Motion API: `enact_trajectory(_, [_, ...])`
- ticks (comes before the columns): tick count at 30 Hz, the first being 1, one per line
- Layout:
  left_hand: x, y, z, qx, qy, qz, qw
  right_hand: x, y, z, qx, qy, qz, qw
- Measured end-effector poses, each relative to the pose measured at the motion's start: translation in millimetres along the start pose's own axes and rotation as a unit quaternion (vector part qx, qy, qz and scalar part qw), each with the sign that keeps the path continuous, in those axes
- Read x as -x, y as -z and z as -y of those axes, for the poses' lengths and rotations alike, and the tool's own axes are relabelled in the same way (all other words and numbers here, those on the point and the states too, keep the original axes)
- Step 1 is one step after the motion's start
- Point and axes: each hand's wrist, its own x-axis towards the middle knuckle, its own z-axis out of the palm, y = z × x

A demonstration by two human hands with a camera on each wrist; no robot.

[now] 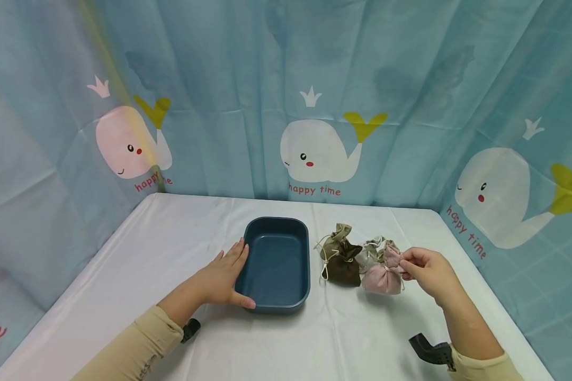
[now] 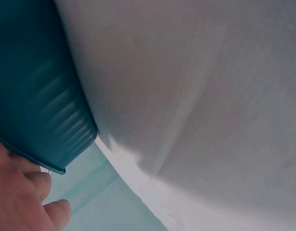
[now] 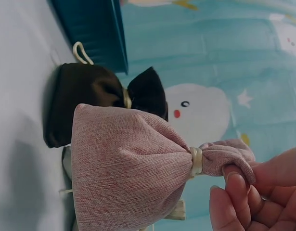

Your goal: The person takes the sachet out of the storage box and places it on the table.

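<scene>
A dark blue rectangular tub [image 1: 276, 267] stands on the white cloth. My left hand [image 1: 224, 278] rests along its left side with fingers spread straight, the thumb at the near rim; the left wrist view shows fingers [image 2: 39, 185] by the tub's ribbed wall [image 2: 66, 115]. With thumb and fingertips my right hand [image 1: 426, 270] pinches the gathered top of a pink drawstring pouch [image 1: 382, 279]. In the right wrist view the pouch [image 3: 131, 166] hangs from the fingers, its neck tied with a pale cord. Beside it sits a dark brown pouch [image 1: 344, 267].
Behind the brown pouch is an olive-tan pouch [image 1: 332, 244] with loose cords. A silvery grey pouch [image 1: 368, 255] sits partly hidden behind the pink one. The white cloth [image 1: 362, 338] covers the table, and blue curtains [image 1: 248, 106] with whale prints enclose it.
</scene>
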Motion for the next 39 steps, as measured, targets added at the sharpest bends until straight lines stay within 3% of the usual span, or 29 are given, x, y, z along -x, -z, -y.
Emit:
enact_trajectory(23, [-0.3, -1.9, 0.7, -0.008, 0.008, 0.007, 0.9999, -12.6, -15.6, -14.5, 0.021, -0.047, 0.013, 0.999])
enact_trajectory(39, [2.3, 4.2, -3.8, -0.003, 0.000, 0.005, 1.0000, -30.2, -23.6, -26.8, 0.067, -0.051, -0.002, 0.996])
